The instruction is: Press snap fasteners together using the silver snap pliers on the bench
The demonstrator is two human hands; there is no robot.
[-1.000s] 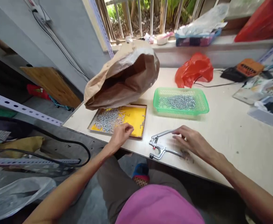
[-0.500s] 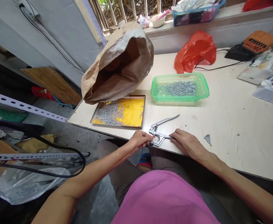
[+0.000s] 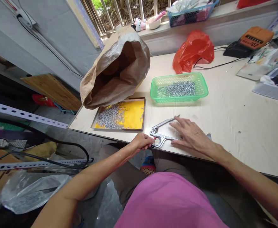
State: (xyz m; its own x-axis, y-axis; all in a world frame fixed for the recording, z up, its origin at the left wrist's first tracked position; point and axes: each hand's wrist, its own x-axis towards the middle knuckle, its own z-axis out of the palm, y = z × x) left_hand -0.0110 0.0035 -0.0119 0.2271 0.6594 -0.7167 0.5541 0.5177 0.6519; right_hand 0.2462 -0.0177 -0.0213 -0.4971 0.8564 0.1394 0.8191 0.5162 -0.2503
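Note:
Metal hand pliers [image 3: 163, 123] with a coil spring and a rounded jaw opening lie at the table's front edge, their two handles spread apart. My left hand [image 3: 142, 141] is closed in a pinch at the jaw end, next to a small red part; what its fingertips hold is too small to make out. Over the handle ends is my right hand [image 3: 191, 134], open with fingers spread; the index fingertip reaches the upper handle and the thumb side lies by the lower one. A shallow tray [image 3: 144, 114] with a yellow bottom holds many small metal pieces [image 3: 109, 116].
A green plastic basket [image 3: 179, 99] of similar metal pieces stands behind the pliers. An open brown paper bag [image 3: 120, 72] leans over the tray. Farther back are a red plastic bag [image 3: 193, 52], an orange-and-black battery charger [image 3: 249, 41] with a cable, and a pale bin [image 3: 270, 90].
My right hand has opened from the lower handle and spread its fingers up toward the upper handle. My left hand stays pinched at the jaw. The camera view has shifted slightly.

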